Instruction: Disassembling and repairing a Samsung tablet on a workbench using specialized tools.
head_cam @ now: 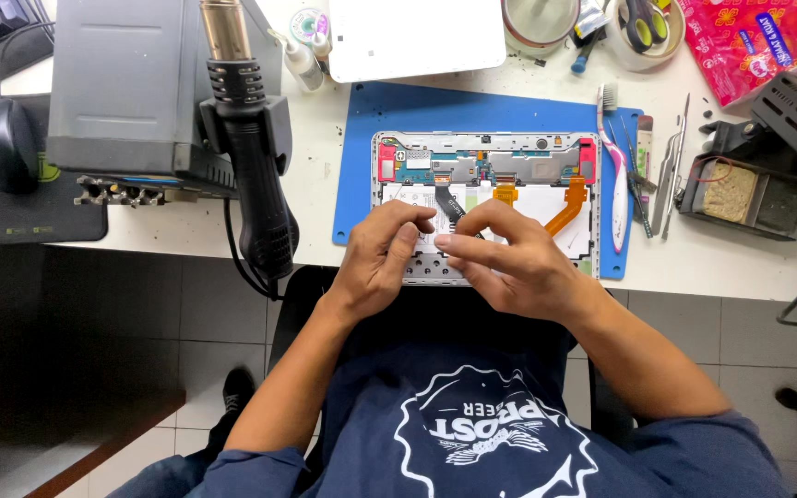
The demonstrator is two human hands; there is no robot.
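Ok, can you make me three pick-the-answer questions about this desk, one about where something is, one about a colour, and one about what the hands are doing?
1. Where does the pink-and-white toothbrush lie?
A. right of the opened tablet with its back cover off
B. on the black computer mouse
C. on the floor

2. What colour is the flat rubber work mat?
A. green
B. blue
C. yellow

3. What are the left hand and right hand doing?
A. resting apart
B. holding scissors
C. fingertips together over the tablet

Answers: 1 A, it lies along the mat's right edge; 2 B, blue shows around the tablet; 3 C, both hands meet above the white battery.
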